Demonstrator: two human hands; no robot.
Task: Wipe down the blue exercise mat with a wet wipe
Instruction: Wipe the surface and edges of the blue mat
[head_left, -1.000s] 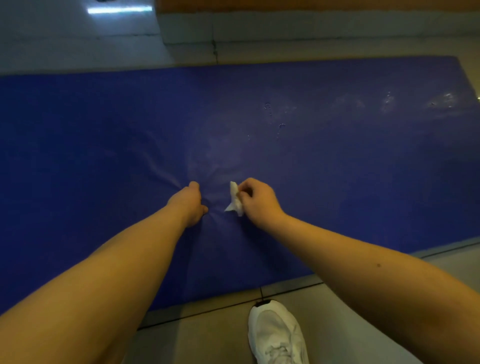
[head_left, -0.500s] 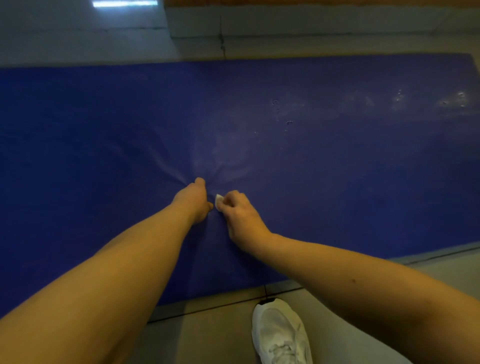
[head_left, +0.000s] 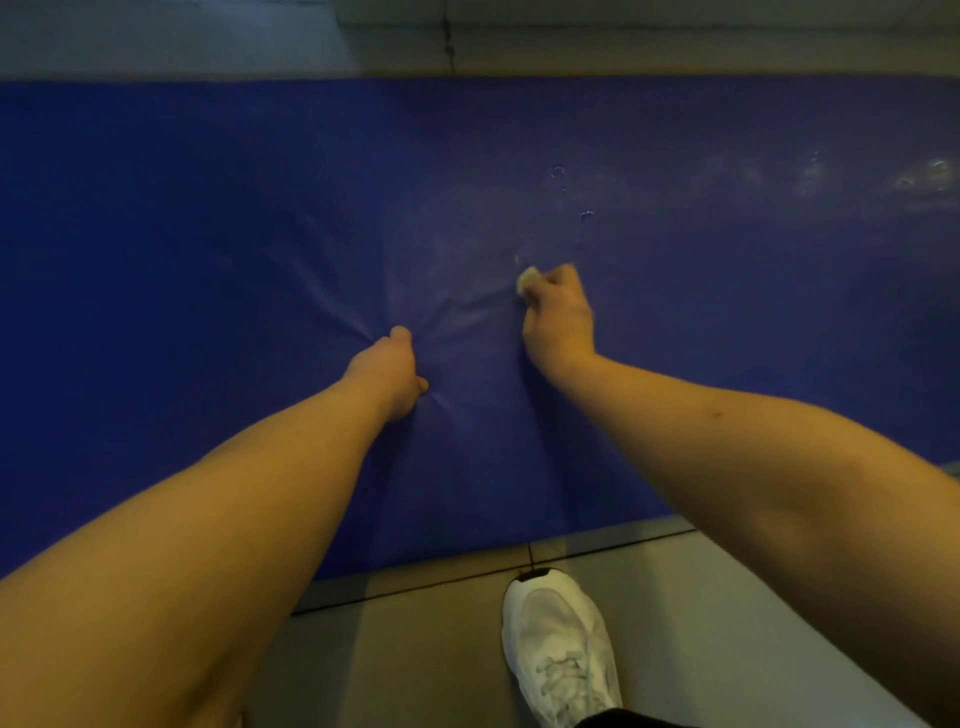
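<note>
Bearing down on the blue exercise mat (head_left: 182, 234), the left hand (head_left: 387, 371) is balled up with its fingers curled under, about midway between the mat's near and far edges. Creases fan out from it across the cover. Whether those fingers pinch a fold or only press cannot be told from here.

The right hand (head_left: 558, 317) sits just beside it, a little nearer the far edge, with its fingers closed tight round a wadded wet wipe (head_left: 527, 279). Only a small pale corner of the wipe pokes out at the knuckles, touching the mat.

The mat lies flat on the tiled floor (head_left: 415, 649) and fills most of the view, its near edge just ahead of a white shoe (head_left: 561, 639). Judging by the puckering, it is soft and padded under a thin, loose skin, so the skin probably drags and bunches under a rubbing stroke. That would make a bracing hand close to the stroke useful.

The wipe looks light, limp and damp — easily balled too small to cover much. Spreading it flatter under the fingertips would likely clean faster. Droplets (head_left: 558, 171) and a wet sheen (head_left: 924, 179) toward the far right corner suggest a slick surface — one to lean on with care.
</note>
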